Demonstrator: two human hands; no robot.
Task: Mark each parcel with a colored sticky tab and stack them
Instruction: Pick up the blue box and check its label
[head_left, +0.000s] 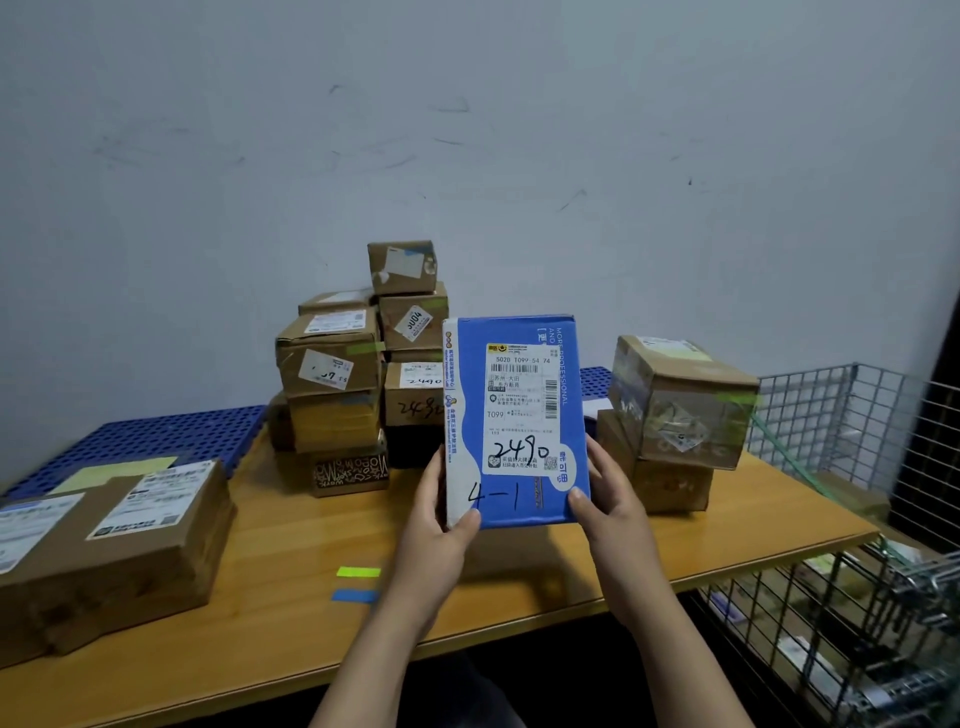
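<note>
Both hands hold up a blue and white flat cardboard parcel (519, 415) in the middle of the scene, over the wooden counter (291, 540). The parcel stands tall, with its long side going up and down. Its white label faces the person, and black writing on it says 2490 and 4-1. I cannot tell if its bottom edge touches the counter.

The left hand (439, 525) grips the bottom left corner. Its fingers (466, 519) are curled round the edge, with the thumb on the front. The right hand (608, 499) grips the bottom right edge the same way.

I see no colored tab on the front of this parcel, so I think it needs one.

Two small tabs lie flat on the counter, near and to the left of the parcel. One is a yellow-green paper sticky tab (358, 572). The other is a blue paper sticky tab (356, 596), just nearer than the first. Both lie with their long sides going left to right. They are below the left hand and a bit to its left, and well apart from the right hand. So the left hand is closer, and I think it should reach down while the right hand keeps the parcel.

Far behind stands a tall pile of brown cardboard boxes (337, 374), some with green or blue tabs.
</note>
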